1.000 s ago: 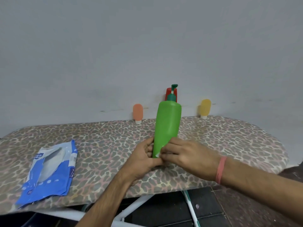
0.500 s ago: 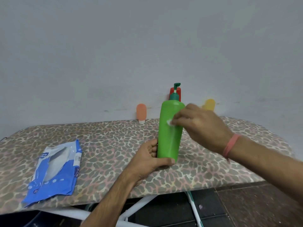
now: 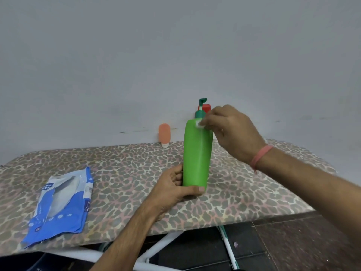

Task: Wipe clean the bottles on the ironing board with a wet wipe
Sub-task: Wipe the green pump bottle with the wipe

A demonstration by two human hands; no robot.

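Observation:
A tall green pump bottle [image 3: 197, 153] stands upright on the leopard-print ironing board [image 3: 127, 173]. My left hand [image 3: 172, 190] grips the bottle's base. My right hand [image 3: 232, 132] pinches a small white wet wipe [image 3: 200, 124] against the bottle's shoulder, just below the dark green pump. A small orange bottle [image 3: 164, 134] stands at the board's far edge by the wall. Behind the green bottle a red bottle [image 3: 205, 107] shows only its top. My right hand hides the yellow bottle that was seen earlier.
A blue wet-wipe pack [image 3: 62, 204] lies flat on the left part of the board. A grey wall [image 3: 175, 55] rises right behind the board. White board legs [image 3: 156, 249] and dark floor tiles [image 3: 302, 241] show below the near edge.
My right hand has slid the wipe up from the bottle's base to its shoulder. The bottle has gone from tilted to upright, and my left hand still holds its base.

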